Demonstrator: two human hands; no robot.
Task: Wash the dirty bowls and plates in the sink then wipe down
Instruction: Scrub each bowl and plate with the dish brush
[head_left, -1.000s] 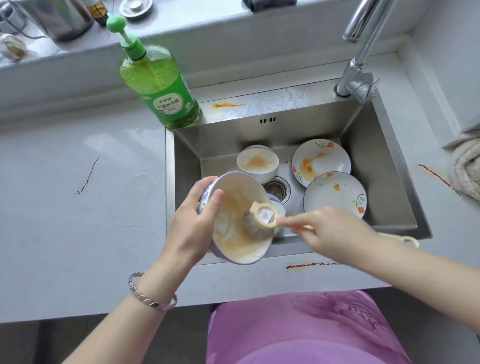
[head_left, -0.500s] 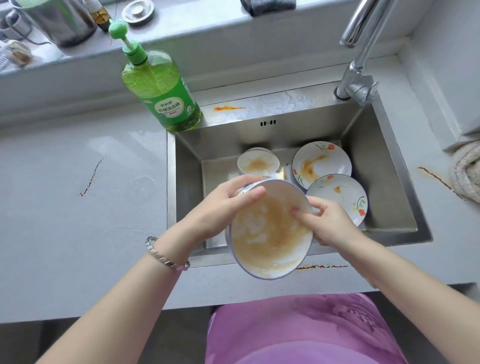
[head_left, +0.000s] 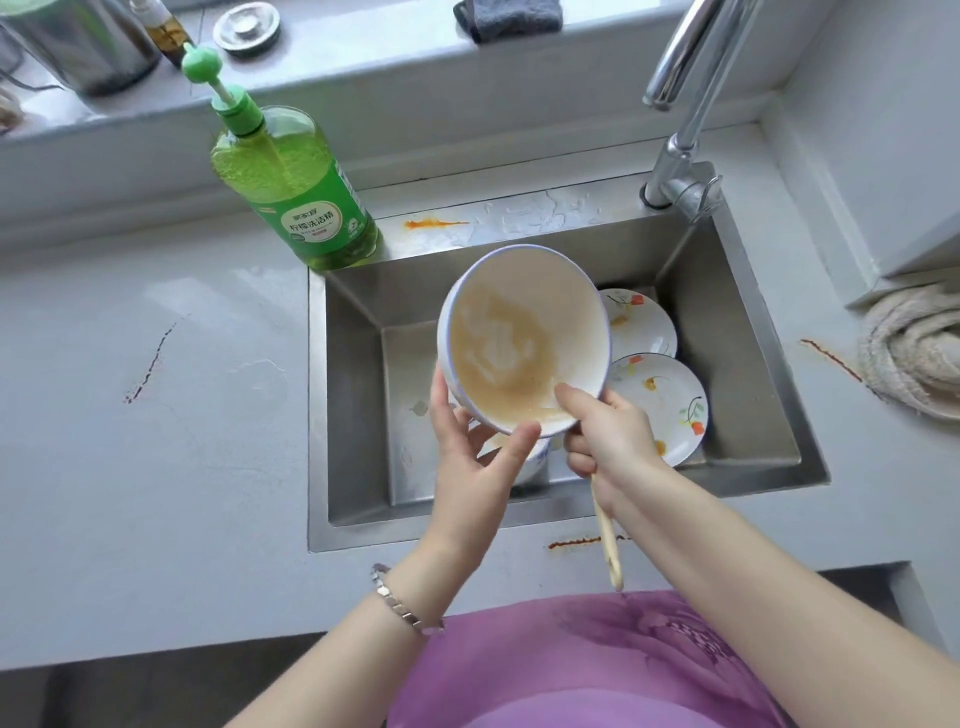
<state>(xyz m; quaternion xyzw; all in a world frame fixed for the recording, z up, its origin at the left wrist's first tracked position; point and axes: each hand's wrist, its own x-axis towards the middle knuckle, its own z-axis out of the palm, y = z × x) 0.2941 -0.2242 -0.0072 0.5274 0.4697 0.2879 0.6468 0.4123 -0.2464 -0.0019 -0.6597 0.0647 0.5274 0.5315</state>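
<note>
Raised bowl (head_left: 524, 338) hides the left part of the upper plate (head_left: 644, 322) from us. We see only a wooden handle (head_left: 605, 530) below the right hand (head_left: 608, 441); its working end is hidden. Faucet (head_left: 685, 88) spout runs off the top edge, cloth (head_left: 914, 353) off the right.

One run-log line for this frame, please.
left hand: holds dirty bowl over sink | right hand: grips brush handle, thumb on bowl | two plates: dirty, in sink

A silver metal link bracelet (head_left: 404, 608) circled the wrist of the left hand (head_left: 478, 462). Both forearms were bare. A purple, satiny garment with a darker floral print (head_left: 597, 670) sat at six o'clock.
</note>
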